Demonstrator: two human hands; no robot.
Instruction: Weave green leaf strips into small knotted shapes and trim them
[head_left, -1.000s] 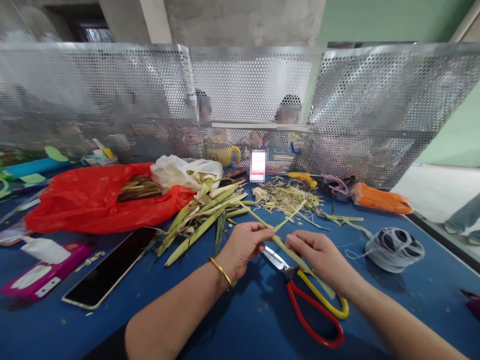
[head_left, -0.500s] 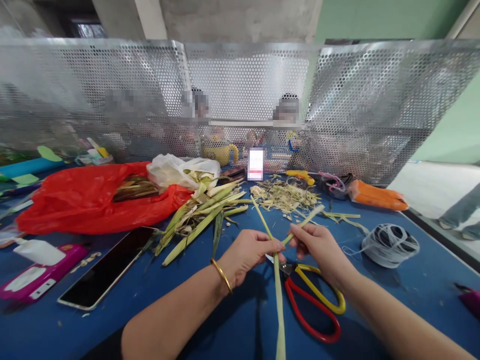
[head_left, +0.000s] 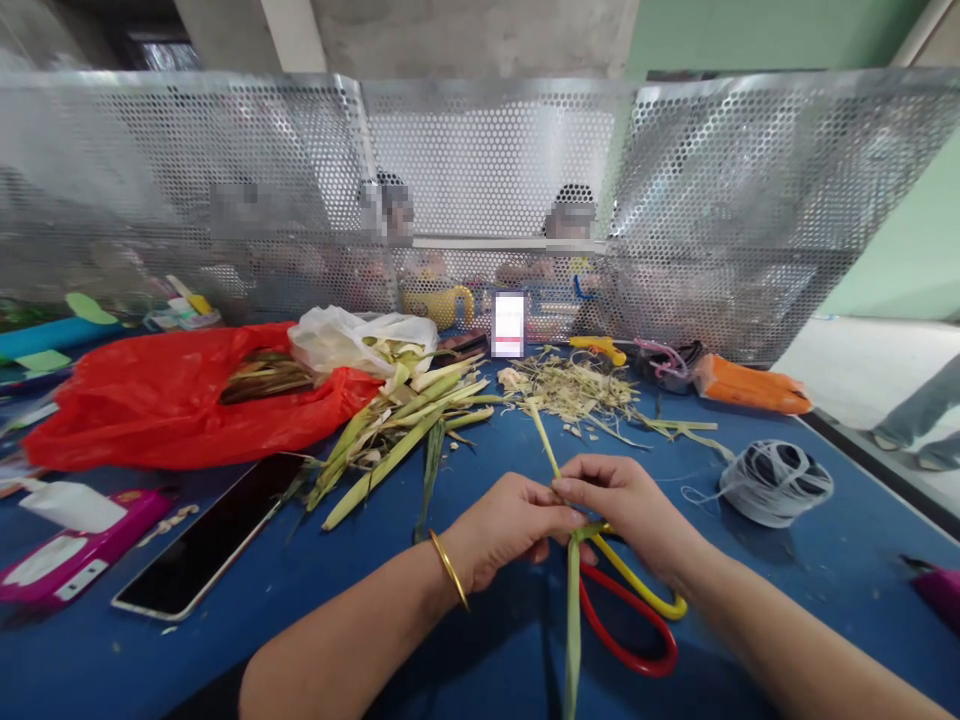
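Both of my hands meet at the front middle of the blue table, pinching pale green leaf strips (head_left: pixel 573 620). My left hand (head_left: pixel 521 518), with a gold bangle at the wrist, closes its thumb and fingers on the strips. Just right of it, my right hand (head_left: pixel 626 505) is also closed on them, its thumb against the upper strip. One strip end points away from me; another hangs down toward the near edge. Below my hands lie scissors (head_left: pixel 660 668) with one red and one yellow handle; their blades are hidden behind my fingers.
Left of my hands lie a pile of leaves (head_left: pixel 397 450), a phone (head_left: pixel 217 535) and a red plastic bag (head_left: pixel 150 400). Leaf scraps (head_left: pixel 577 385) are heaped ahead. A ball of grey string (head_left: pixel 776 483) stands at right. A perforated metal screen (head_left: pixel 495 150) crosses the back, with people behind it.
My right hand has moved left and up against my left hand. The strip that pointed right has swung to point away, and the hanging strip now bends at my fingers.
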